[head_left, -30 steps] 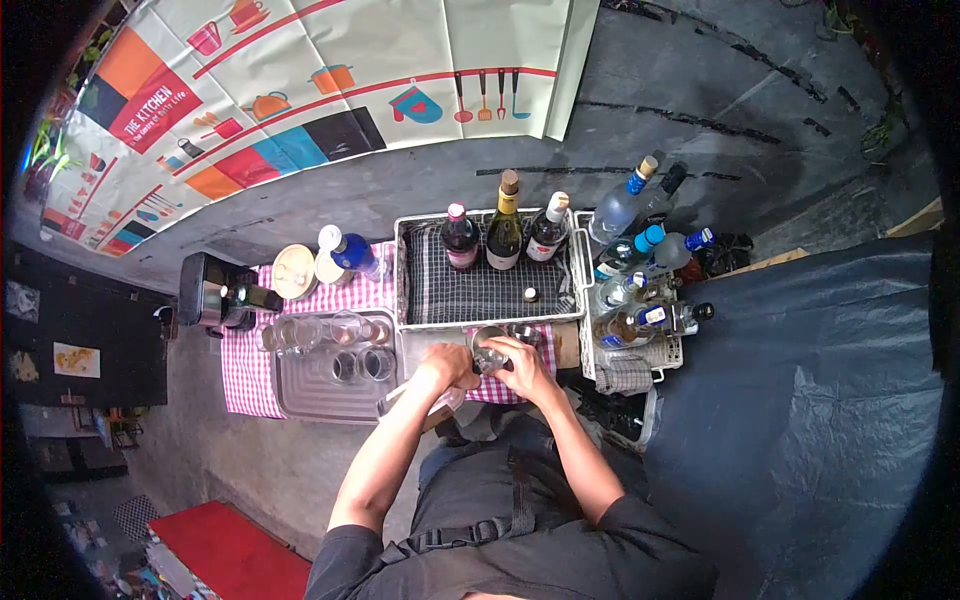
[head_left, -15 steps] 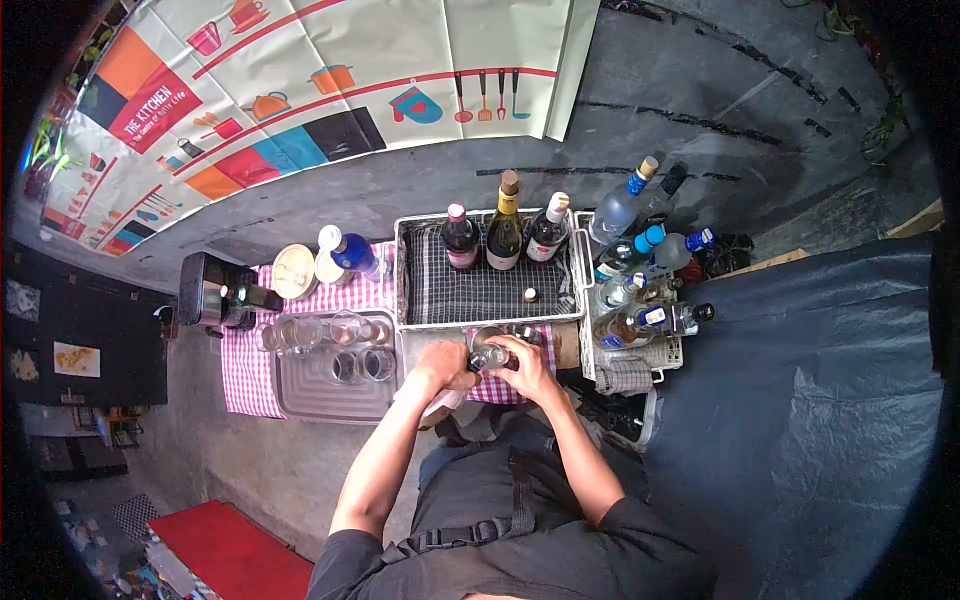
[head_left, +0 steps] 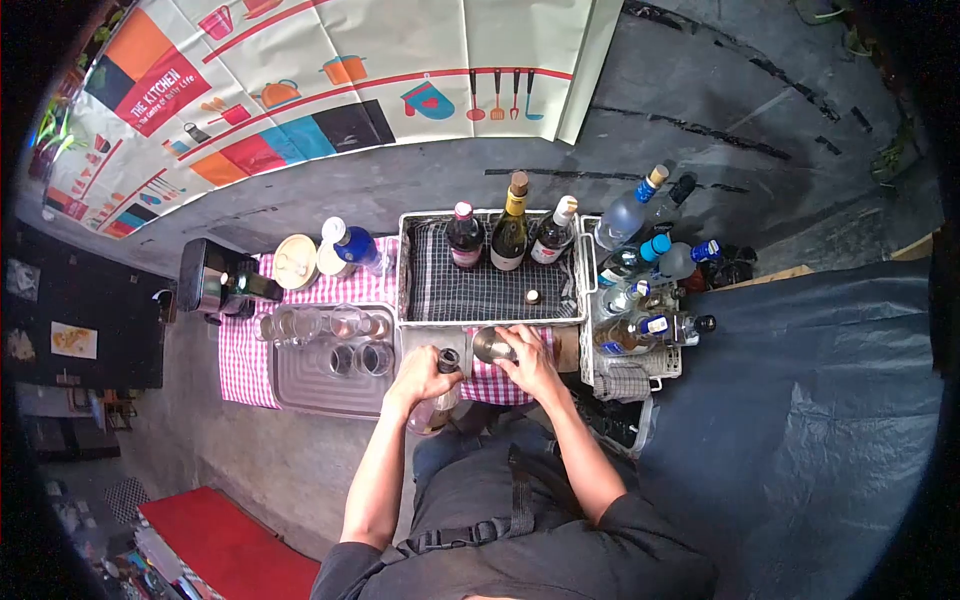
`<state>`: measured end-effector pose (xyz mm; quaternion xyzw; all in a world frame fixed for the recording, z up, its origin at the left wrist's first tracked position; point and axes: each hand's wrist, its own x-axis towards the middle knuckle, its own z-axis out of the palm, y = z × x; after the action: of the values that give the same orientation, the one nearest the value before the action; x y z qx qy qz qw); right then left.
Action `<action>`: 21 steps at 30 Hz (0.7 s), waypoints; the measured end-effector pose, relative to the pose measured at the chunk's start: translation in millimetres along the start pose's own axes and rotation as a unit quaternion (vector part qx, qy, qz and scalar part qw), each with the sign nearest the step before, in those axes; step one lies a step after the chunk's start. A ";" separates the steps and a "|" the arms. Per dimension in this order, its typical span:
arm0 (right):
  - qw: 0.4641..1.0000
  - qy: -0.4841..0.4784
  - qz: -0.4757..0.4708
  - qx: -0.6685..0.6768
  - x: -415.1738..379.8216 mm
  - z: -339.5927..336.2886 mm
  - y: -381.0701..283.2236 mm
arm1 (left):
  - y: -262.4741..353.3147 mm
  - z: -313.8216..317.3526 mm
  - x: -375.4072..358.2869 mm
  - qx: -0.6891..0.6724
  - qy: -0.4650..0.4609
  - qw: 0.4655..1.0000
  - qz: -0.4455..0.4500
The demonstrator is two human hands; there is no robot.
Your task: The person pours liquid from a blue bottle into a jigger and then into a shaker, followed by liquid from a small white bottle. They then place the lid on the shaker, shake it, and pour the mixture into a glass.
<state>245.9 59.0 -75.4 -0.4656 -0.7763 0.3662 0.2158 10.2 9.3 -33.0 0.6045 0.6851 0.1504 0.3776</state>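
My left hand [head_left: 425,378] is closed around the neck of a clear bottle [head_left: 432,412], whose dark mouth points up and away from me. Just to the right, my right hand [head_left: 530,362] grips a round metal cup [head_left: 493,345] above the red checkered cloth [head_left: 497,386]. The bottle mouth and the cup are apart. Beyond my hands stands a white-edged basket [head_left: 402,275] with a dark checked lining, three wine bottles and a small cork-like piece [head_left: 532,297].
A tray [head_left: 300,400] with several glasses [head_left: 345,320] lies left, near a black appliance [head_left: 205,280] and a blue bottle [head_left: 352,244]. Right of the basket, a white rack [head_left: 665,362] holds several bottles [head_left: 625,262]. A red surface [head_left: 225,540] is at lower left.
The bottle in my left hand has tipped back more upright, its mouth moving left, away from the cup. My right hand has shifted slightly right with the cup.
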 end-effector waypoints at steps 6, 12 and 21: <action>0.998 -0.054 0.001 -0.033 5.1 -7.7 -10.7 | -10.1 1.7 5.0 0.037 -0.012 0.999 -0.004; 1.000 -0.007 0.005 -0.011 4.4 -3.0 -18.4 | 3.2 -6.3 13.2 0.108 -0.064 0.992 0.022; 0.989 0.052 0.016 0.140 -3.3 11.5 -32.6 | 18.1 -5.2 44.2 0.196 -0.184 0.960 0.080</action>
<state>221.3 42.1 -57.6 -0.4613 -0.6974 0.4500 0.3135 20.2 56.3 -32.4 0.7364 0.5694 -0.0707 0.3584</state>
